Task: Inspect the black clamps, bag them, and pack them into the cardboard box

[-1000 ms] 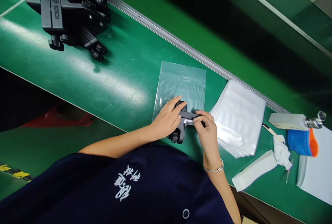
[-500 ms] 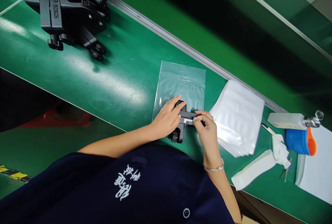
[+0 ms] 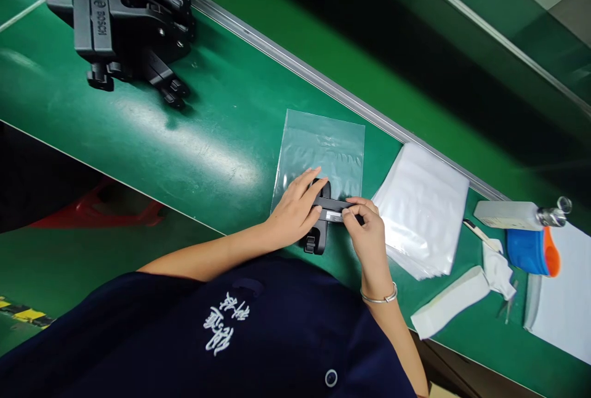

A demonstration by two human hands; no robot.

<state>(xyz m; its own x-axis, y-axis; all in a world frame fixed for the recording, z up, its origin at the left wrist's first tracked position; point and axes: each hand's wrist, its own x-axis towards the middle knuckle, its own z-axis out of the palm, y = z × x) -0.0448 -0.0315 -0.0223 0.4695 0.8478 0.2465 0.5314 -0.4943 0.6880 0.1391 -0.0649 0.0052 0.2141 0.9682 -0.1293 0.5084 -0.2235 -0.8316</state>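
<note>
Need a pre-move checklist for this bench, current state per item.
1. Left hand on the black part: ok, fingers spread across it.
2. Right hand gripping the part: ok, pinching its right end.
3. Label legible: cannot tell, print too small.
4. Part inside the clear bag: cannot tell, hands hide the overlap.
5. Bag stack squared up: not ok, edges fanned.
6. Bottle away from both hands: ok, beyond the stack.
</note>
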